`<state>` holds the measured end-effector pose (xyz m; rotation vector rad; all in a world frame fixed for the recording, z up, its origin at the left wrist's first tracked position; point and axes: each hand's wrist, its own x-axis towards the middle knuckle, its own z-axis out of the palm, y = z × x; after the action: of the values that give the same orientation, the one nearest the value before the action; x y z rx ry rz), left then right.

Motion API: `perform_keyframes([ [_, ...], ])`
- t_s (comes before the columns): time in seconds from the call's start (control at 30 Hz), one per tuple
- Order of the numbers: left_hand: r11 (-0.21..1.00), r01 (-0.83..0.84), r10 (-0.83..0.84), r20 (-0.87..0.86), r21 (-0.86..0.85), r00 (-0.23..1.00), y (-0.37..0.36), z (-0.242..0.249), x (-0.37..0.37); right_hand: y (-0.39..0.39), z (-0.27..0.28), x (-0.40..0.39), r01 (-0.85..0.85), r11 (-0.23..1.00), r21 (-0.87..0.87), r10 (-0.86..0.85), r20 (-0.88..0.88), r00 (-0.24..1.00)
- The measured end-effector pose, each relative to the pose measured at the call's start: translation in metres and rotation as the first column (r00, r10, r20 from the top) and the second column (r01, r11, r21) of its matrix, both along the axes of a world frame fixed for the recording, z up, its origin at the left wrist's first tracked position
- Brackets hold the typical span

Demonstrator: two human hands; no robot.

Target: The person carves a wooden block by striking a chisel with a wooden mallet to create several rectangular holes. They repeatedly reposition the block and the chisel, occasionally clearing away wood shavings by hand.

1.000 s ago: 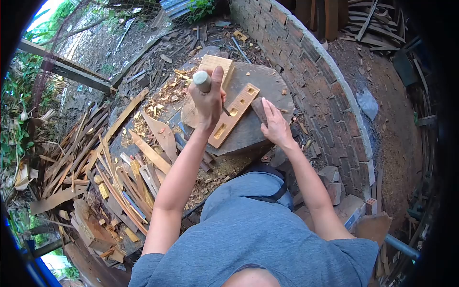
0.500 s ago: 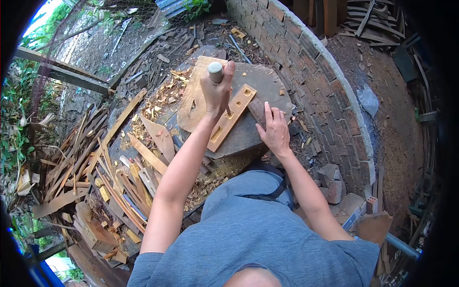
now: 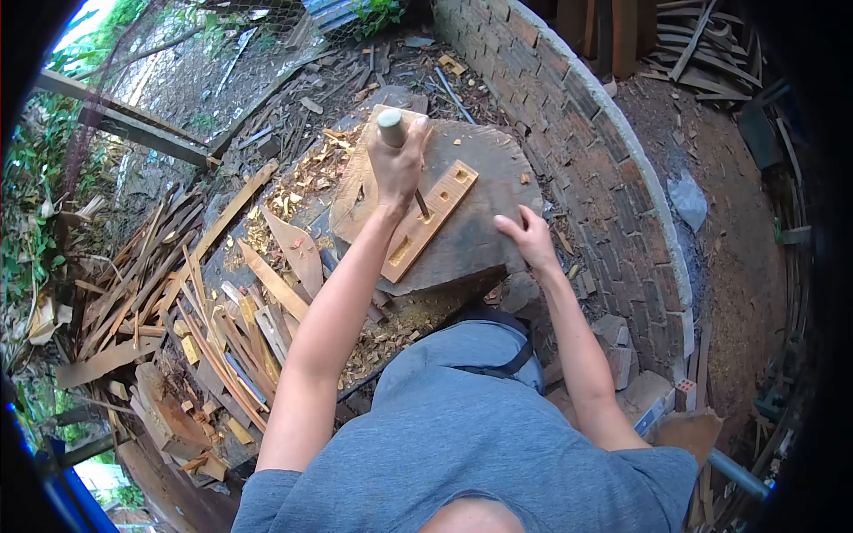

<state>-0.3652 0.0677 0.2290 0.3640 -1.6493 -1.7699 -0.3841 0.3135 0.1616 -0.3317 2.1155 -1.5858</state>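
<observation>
My left hand (image 3: 397, 169) is wrapped around the pale, round-topped handle of a chisel (image 3: 391, 130). The chisel's thin blade (image 3: 423, 206) stands tilted, its tip in a cut recess of a light-brown wooden bar (image 3: 431, 224). Several recesses run along that bar, which lies slantwise on a tree-stump block (image 3: 484, 235). At the stump's right side, my right hand (image 3: 530, 238) has its thumb and fingers closed around a dark piece of wood (image 3: 507, 201), smeared by motion. A wider pale board (image 3: 351, 209) with a hole lies left of the bar, partly behind my left hand.
Wood chips (image 3: 293, 197) and offcuts (image 3: 267, 333) cover the ground left of the stump. A curved brick wall (image 3: 604, 169) bounds the right side. Loose bricks (image 3: 617, 342) lie near my right forearm. Wire mesh (image 3: 178, 62) stands at the back left.
My right hand was spread flat over the dark piece of wood; now it grips that piece, which has shifted right and blurred. My left hand and the chisel stay almost in place.
</observation>
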Motion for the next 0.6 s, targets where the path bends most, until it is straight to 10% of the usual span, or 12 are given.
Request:
perform_keyframes([
  [0.1, 1.0, -0.03, 0.03, -0.008, -0.002, 1.0, 0.001, -0.003, 0.005, 0.012, 0.017, 0.006, 0.125, 0.957, -0.262, 0.003, 0.439, 0.898],
  [0.17, 0.999, -0.039, 0.039, 0.004, 0.024, 0.999, 0.004, 0.0, 0.008, 0.022, 0.015, 0.009, 0.311, 0.712, -0.629, 0.38, 0.718, 0.583],
  [0.37, 0.991, -0.115, 0.113, -0.026, -0.067, 0.993, 0.01, -0.007, 0.009, 0.017, 0.012, 0.015, 0.461, 0.532, -0.711, 0.681, 0.682, 0.267],
  [0.47, 0.983, -0.113, 0.109, -0.039, -0.141, 0.993, 0.018, -0.007, 0.011, 0.016, 0.018, 0.014, 0.473, 0.649, -0.595, 0.536, 0.8, 0.271],
  [0.53, 0.988, -0.106, 0.107, -0.001, -0.112, 0.994, 0.027, -0.006, 0.015, 0.016, 0.03, 0.014, 0.067, 0.879, -0.471, 0.277, 0.621, 0.733],
  [0.6, 0.997, -0.043, 0.049, 0.088, -0.068, 0.995, 0.036, -0.009, 0.024, 0.016, 0.021, 0.01, -0.089, 0.947, -0.309, 0.212, 0.394, 0.894],
])
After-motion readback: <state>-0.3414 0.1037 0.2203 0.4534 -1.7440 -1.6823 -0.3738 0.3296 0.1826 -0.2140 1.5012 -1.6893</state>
